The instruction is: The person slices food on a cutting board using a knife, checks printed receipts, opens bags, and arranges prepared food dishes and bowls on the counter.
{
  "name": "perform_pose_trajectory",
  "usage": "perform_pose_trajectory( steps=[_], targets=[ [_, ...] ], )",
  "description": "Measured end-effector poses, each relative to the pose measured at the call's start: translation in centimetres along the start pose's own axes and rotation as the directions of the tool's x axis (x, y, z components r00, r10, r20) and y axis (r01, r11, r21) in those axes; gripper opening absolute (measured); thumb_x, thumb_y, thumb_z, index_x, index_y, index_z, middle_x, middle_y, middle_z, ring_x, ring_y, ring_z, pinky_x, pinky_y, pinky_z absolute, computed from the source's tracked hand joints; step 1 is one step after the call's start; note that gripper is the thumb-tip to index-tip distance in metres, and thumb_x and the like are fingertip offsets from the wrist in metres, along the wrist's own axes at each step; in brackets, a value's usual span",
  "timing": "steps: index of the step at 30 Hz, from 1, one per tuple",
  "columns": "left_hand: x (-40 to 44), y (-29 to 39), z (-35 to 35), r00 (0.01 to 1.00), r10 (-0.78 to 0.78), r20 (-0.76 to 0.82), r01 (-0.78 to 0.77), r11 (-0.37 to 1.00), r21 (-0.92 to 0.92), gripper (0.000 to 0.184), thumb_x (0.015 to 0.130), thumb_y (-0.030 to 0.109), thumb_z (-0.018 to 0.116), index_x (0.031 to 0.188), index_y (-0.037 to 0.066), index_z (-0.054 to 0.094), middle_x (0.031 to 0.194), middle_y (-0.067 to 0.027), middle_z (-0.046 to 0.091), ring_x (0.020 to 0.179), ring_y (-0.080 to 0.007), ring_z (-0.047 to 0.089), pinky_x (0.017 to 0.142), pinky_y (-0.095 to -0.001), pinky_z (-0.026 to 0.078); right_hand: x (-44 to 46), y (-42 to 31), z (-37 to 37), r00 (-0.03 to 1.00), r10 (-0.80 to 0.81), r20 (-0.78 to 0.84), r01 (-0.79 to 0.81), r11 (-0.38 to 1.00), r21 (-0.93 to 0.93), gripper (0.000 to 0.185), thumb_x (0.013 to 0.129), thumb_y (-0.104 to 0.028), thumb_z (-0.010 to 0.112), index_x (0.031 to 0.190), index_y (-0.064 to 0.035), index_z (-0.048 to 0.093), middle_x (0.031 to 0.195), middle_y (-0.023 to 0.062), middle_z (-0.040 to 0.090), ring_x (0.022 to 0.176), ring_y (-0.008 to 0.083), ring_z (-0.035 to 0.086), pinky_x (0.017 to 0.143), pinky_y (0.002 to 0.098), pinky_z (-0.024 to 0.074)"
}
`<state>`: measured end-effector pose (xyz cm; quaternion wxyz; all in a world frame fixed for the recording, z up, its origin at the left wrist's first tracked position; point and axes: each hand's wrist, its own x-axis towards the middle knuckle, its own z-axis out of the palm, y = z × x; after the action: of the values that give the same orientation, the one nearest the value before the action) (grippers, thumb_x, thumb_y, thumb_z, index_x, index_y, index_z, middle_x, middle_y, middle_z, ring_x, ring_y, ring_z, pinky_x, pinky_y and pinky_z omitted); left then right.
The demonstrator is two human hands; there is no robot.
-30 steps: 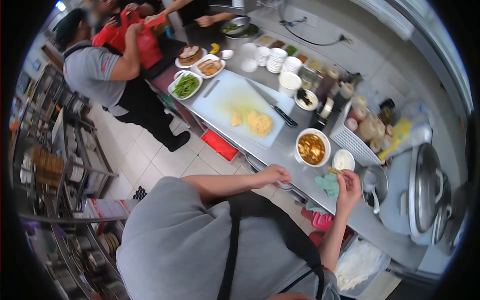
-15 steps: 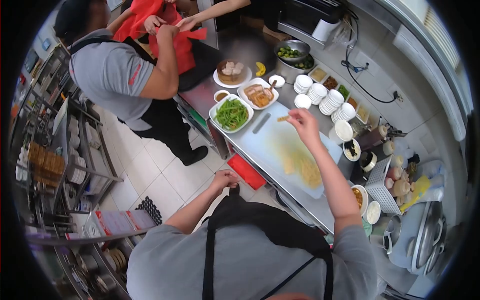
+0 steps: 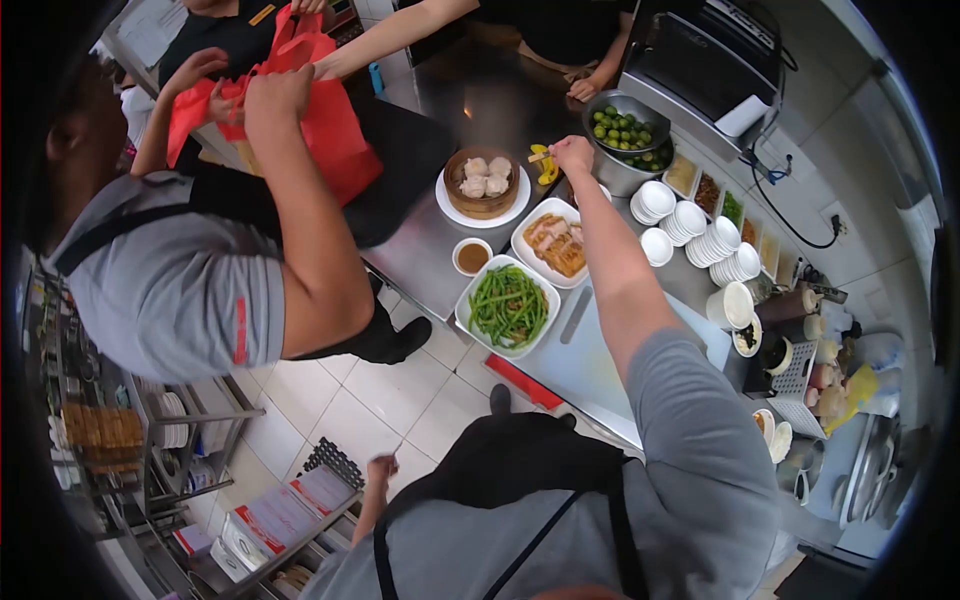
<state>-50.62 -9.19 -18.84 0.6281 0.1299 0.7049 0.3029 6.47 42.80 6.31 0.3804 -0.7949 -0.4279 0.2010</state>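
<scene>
My right hand (image 3: 573, 156) reaches far out over the counter, fingers pinched on a small tan strip (image 3: 541, 157) whose kind I cannot make out. Just under it is a curved yellow thing (image 3: 546, 172). To the left, a bamboo steamer (image 3: 482, 204) of dumplings stands on a white plate (image 3: 443, 199). Below my right forearm are sliced meat (image 3: 556, 245) in a white dish, green beans (image 3: 507, 306) in a square bowl, and a small cup of brown sauce (image 3: 471, 257). My left hand (image 3: 382, 467) hangs low over the floor with curled fingers; its contents are unclear.
A cutting board (image 3: 600, 370) with a knife (image 3: 577, 316) lies on the counter. Stacked white saucers (image 3: 712, 242) and bowls of green citrus (image 3: 625, 128) stand to the right. A co-worker's arm (image 3: 310, 230) and a red bag (image 3: 325, 135) are at the left; other people stand behind.
My right hand has moved from over the cutting board to beside the steamer, still pinching the tan strip. My left hand has dropped lower and left. The view has shifted forward.
</scene>
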Motion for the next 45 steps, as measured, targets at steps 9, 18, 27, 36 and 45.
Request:
perform_pose_trajectory(
  steps=[9,18,27,36,45],
  targets=[
    [-3.9,-6.6,-6.9,0.990,0.102,-0.099,0.011,0.638,0.770,0.017,0.071,0.017,0.063,0.082,0.004,0.066,0.081,-0.0081,0.066,0.069,-0.0147,0.063,0.063,-0.0244,0.049,5.2,1.9,7.0,0.949,0.134,0.287,-0.072,0.973,-0.217,0.030,0.070,-0.022,0.067,0.094,-0.0041,0.063,0.101,0.0183,0.059,0.096,0.0310,0.057,0.081,0.0368,0.0471],
    [0.0,7.1,4.0,0.986,-0.114,-0.122,0.131,0.981,0.141,0.014,0.080,0.008,0.051,0.092,0.004,0.059,0.076,-0.0064,0.061,0.064,-0.0175,0.061,0.051,-0.0270,0.047,4.5,1.7,4.1,0.988,0.029,0.153,0.039,0.904,-0.426,0.034,0.076,-0.027,0.059,0.101,-0.0041,0.056,0.104,0.0182,0.058,0.098,0.0313,0.056,0.083,0.0376,0.0461],
    [0.7,8.7,5.2,0.998,-0.063,-0.023,0.066,0.982,0.178,0.015,0.080,0.006,0.051,0.093,0.004,0.058,0.075,-0.0077,0.061,0.064,-0.0166,0.061,0.052,-0.0259,0.046,5.4,2.0,4.3,0.970,0.218,0.109,-0.215,0.976,-0.043,0.049,0.061,-0.013,0.074,0.101,-0.0039,0.047,0.091,0.0123,0.060,0.073,0.0214,0.063,0.055,0.0312,0.0548],
    [-0.8,3.0,0.5,0.964,-0.180,-0.195,0.228,0.938,0.260,0.020,0.081,0.006,0.044,0.094,0.002,0.058,0.074,-0.0072,0.060,0.058,-0.0164,0.059,0.047,-0.0265,0.046,-3.3,-11.9,8.1,0.841,-0.350,0.412,0.270,0.932,0.241,0.031,0.063,-0.017,0.073,0.084,-0.0059,0.053,0.079,0.0086,0.061,0.068,0.0171,0.062,0.054,0.0284,0.0523],
    [-0.5,5.0,3.7,0.983,-0.112,-0.144,0.140,0.969,0.201,0.016,0.081,0.014,0.050,0.092,0.005,0.059,0.075,-0.0053,0.061,0.059,-0.0156,0.059,0.051,-0.0256,0.045,-14.5,-12.5,18.5,0.699,-0.581,0.418,0.664,0.743,-0.078,0.018,0.070,-0.010,0.061,0.086,-0.0043,0.058,0.089,0.0161,0.058,0.084,0.0356,0.057,0.073,0.0409,0.0484]
  ],
)
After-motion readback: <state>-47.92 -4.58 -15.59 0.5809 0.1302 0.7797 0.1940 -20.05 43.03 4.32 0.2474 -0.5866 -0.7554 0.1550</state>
